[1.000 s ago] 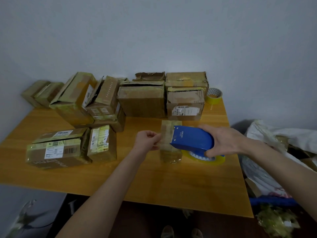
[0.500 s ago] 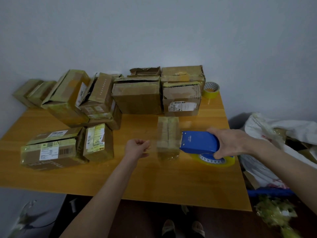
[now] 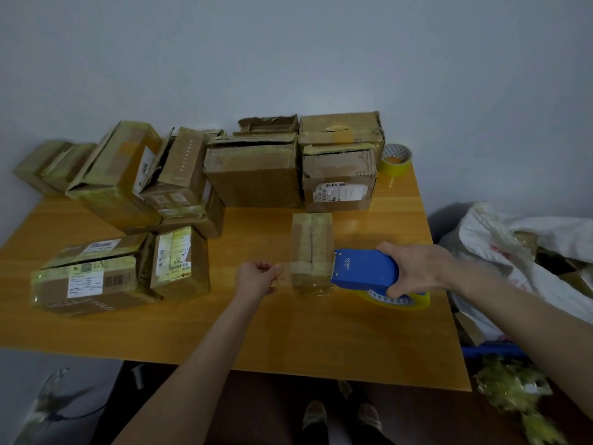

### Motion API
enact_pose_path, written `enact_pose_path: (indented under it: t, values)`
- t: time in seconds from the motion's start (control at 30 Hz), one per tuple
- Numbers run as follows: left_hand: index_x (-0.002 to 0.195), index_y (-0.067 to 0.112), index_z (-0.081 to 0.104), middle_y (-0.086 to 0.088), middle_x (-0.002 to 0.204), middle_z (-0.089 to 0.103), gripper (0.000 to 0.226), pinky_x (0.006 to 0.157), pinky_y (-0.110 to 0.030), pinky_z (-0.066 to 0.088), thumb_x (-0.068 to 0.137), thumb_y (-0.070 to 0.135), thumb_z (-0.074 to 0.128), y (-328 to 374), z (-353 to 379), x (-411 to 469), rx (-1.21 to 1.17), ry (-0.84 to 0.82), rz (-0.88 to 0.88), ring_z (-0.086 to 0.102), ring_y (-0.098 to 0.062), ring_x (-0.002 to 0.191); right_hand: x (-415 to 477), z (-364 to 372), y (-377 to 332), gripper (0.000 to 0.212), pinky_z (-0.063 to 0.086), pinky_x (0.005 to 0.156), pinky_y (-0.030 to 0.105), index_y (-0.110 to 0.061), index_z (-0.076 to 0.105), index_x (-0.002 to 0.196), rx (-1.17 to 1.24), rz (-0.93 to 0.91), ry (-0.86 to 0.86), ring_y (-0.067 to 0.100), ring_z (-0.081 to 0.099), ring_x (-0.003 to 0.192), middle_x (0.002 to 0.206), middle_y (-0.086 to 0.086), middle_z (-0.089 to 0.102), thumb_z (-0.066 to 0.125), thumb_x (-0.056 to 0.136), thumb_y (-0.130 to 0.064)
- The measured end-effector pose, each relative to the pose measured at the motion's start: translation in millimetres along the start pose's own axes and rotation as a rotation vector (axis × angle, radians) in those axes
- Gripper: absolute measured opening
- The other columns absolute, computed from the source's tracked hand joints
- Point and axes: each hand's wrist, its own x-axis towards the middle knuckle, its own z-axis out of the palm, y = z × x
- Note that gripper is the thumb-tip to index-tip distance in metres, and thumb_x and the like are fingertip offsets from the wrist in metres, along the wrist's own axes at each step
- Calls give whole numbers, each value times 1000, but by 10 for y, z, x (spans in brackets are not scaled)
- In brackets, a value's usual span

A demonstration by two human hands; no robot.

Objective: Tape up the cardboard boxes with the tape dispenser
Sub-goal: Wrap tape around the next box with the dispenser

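Head-height look down onto a wooden table. Near its middle, toward the right edge: a small cardboard box, glossy with clear tape, a seam down its top face. Against the box's right side: a blue tape dispenser with a white brand mark on top, too small to read, and a yellow tape roll underneath. Wrapped firmly around the dispenser's rear end: the right hand. Just left of the small box, not touching it: the left hand, fingers curled in toward the thumb; no telling whether pinching anything. By the left edge: two labelled boxes, side by side, with white barcode shipping labels and faint printed lettering, not readable. Along the far edge: stacked boxes, some tilted, one bearing a front-facing barcode label. At the far right corner: a spare roll of yellow tape.
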Motion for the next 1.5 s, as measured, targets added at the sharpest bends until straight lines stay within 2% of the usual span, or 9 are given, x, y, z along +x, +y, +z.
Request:
enact_pose_path:
  t: [0.3,0.4,0.5,0.63,0.73,0.83,0.9,1.03,1.5]
  values:
    - [75,20,56,-3,84,70,21,67,-34,53,92,29,63,-44,-91,135,411,33,143,60,-15,68,117,65,-204,58,45,61,29,-30,37,109,-18,24,-43,16,56,82,86,-11,52,69,71,-60]
    - [116,15,55,-2,87,71,36,61,-32,55,89,36,66,-53,-109,135,440,64,141,61,-12,68,117,103,-238,62,50,66,31,-32,35,106,-5,8,-29,15,57,83,89,-10,56,64,69,-72]
    - [152,18,17,-6,98,70,82,46,-25,52,89,40,65,-38,-116,134,342,31,39,63,-10,65,94,138,-254,59,49,64,31,-30,36,108,-10,3,6,16,57,82,86,-11,54,65,71,-67]
    - [150,14,22,-13,118,64,68,71,-37,58,96,37,54,17,-294,135,687,96,28,69,-23,77,38,153,-220,62,43,58,27,-27,39,117,-15,9,50,16,54,80,83,-13,50,67,73,-60]
    - [135,15,52,-5,133,58,37,94,-30,48,98,19,49,16,-245,-130,788,140,542,59,-19,113,12,192,-113,76,52,67,33,-31,34,129,-14,2,85,17,58,87,96,-10,57,66,71,-67]
    - [142,23,43,5,149,41,44,115,-28,23,99,19,45,61,68,-440,904,-125,903,37,-13,137,8,234,-79,94,54,74,36,-38,21,142,-32,-29,103,20,60,96,111,-7,62,61,68,-79]
    - [152,24,16,7,158,15,54,118,-26,-2,102,23,36,27,235,-444,1078,-252,927,10,-11,147,1,245,-77,94,52,74,34,-40,18,144,-46,-47,114,20,61,98,114,-6,62,57,69,-81]
    - [148,27,-7,10,156,-11,60,118,-28,-12,102,27,32,-107,188,-296,1198,-284,866,-9,-10,147,-17,236,-73,83,53,76,35,-41,20,144,7,-52,120,20,60,97,112,-6,62,62,77,-65]
    - [146,29,-11,9,156,-14,70,120,-31,-8,98,27,39,-231,169,-208,1195,-286,892,-18,-4,140,-214,183,166,73,55,70,33,-47,27,136,-14,-2,53,15,61,87,96,-11,63,64,73,-58]
